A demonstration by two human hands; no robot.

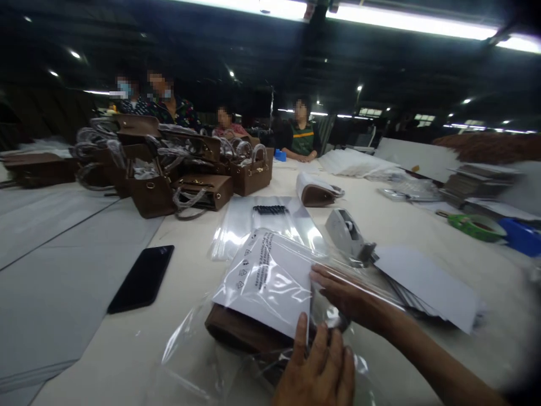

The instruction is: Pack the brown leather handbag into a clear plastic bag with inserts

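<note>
A brown handbag (236,332) lies in front of me inside a clear plastic bag (270,270) printed with warning text, with a white sheet over it. My left hand (316,372) rests at the near edge of the bag, fingers laid flat on the plastic. My right hand (350,299) comes in from the right, fingers stretched out flat against the side of the plastic bag. Neither hand grips anything that I can see.
A black phone (141,278) lies left of the bag. Beyond are flat clear bags (262,223), a tape dispenser (349,237), white cards (426,287), a green tape roll (475,226) and a pile of brown handbags (169,169). Several people sit at the far end.
</note>
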